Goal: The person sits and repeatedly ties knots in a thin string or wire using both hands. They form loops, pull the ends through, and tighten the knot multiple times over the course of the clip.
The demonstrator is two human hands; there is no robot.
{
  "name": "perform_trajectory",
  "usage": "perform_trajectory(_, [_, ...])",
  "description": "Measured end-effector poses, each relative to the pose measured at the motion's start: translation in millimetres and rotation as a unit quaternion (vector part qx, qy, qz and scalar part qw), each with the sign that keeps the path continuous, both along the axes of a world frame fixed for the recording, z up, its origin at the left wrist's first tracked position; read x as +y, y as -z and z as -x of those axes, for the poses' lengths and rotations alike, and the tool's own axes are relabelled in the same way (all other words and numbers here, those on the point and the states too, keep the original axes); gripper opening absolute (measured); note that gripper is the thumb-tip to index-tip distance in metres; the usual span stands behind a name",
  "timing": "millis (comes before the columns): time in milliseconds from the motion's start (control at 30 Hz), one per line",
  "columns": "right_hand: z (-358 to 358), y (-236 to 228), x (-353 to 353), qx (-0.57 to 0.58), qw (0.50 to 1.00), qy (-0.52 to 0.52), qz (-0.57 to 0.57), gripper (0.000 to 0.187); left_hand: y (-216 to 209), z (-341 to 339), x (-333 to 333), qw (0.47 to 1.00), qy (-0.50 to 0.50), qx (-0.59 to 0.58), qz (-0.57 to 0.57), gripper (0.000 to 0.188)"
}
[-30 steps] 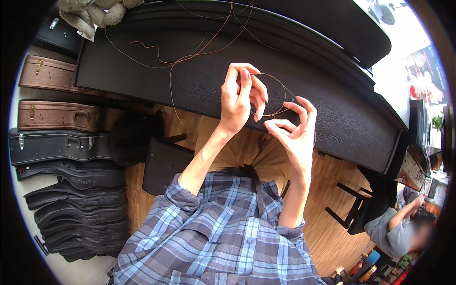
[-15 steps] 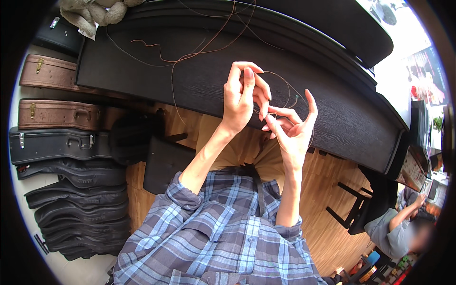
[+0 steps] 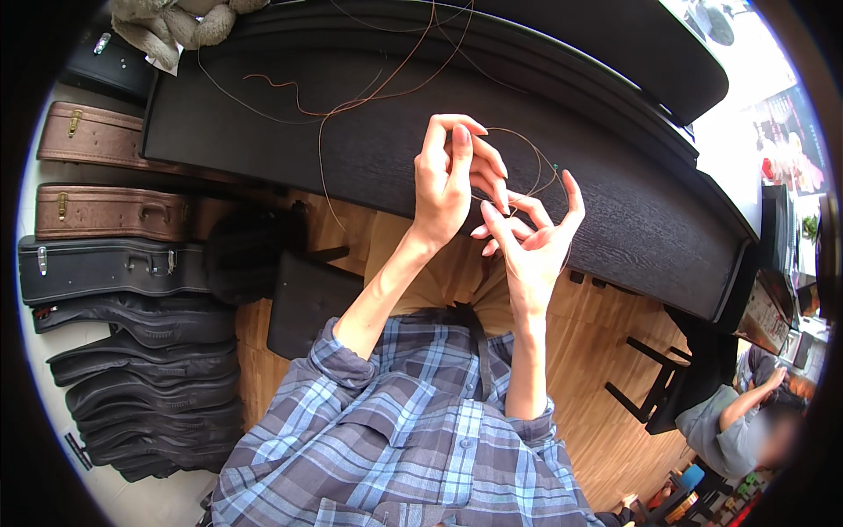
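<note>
At black surface [image 3: 632,215]; left hand [image 3: 446,180] upright, holding string [image 3: 527,140]; right hand [image 3: 532,248] bent, grip unclear

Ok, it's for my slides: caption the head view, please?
Left hand and right hand hold a looped thin string over a black wood-grained surface.

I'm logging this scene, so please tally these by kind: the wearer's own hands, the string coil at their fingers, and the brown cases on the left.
Left hand and right hand: 2
String coil: 1
Upper brown case and lower brown case: 2
Total: 5
</note>
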State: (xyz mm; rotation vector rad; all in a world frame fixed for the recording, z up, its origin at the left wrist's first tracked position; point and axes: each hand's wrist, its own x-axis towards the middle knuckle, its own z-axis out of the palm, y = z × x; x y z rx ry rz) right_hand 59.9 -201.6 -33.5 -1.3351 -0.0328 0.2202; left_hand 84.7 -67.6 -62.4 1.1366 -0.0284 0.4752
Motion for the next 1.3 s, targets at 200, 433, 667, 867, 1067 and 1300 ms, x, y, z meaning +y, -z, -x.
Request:
perform_trajectory(200, [-3,2,-3,-0.01,1.0,-0.009,0.02,0.099,-2,2,0,1.0,0.003,0.02,-0.008,0.03])
perform_trajectory(433, [-13,-2,-13,-0.022,0.998,-0.036,0.046,0.1,-2,0,-2,0.999,0.003,0.026,-0.024,0.027])
perform_trajectory(667, [-22,5,-11,-0.041,0.998,-0.011,0.047,0.097,-1,-1,-1,0.998,0.008,0.029,-0.055,0.028])
perform_trajectory(867, [-21,9,-10,-0.041,0.999,0.007,0.035,0.093,1,-1,-2,0.998,0.039,0.017,-0.048,0.028])
perform_trajectory(1067, [-18,3,-17,-0.02,0.998,-0.023,0.051,0.091,0,0,-3,0.999,0.02,0.011,-0.032,0.027])
perform_trajectory(1300, [13,-3,-59,0.063,0.987,-0.123,0.08,0.082,1,0,-2,1.0,0.014,-0.004,-0.001,0.027])
